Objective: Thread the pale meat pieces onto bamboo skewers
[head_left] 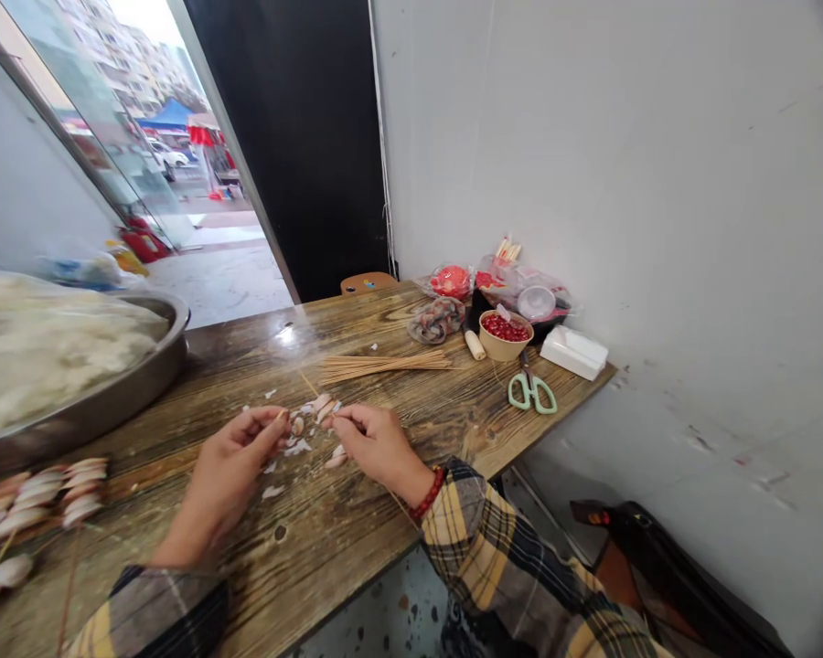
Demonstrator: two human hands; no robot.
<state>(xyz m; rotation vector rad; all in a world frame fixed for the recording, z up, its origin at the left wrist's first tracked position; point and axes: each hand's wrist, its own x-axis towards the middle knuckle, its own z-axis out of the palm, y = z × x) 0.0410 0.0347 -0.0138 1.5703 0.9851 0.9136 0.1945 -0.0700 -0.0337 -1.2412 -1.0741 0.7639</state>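
Over the wooden table, my right hand is closed round a bamboo skewer that carries pinkish-white garlic cloves near its tip. The skewer's tail shows below my wrist. My left hand is just left of it, thumb and fingers pinched together at a small garlic clove, partly hidden by the fingertips. Scraps of papery skin lie beneath both hands. Another loose clove rests beside my right hand. Several filled skewers lie at the table's left edge.
A bundle of bare skewers lies beyond my hands. Scissors, a bowl of red pieces, a white tissue pack and bagged items sit at the right. A large metal basin stands left.
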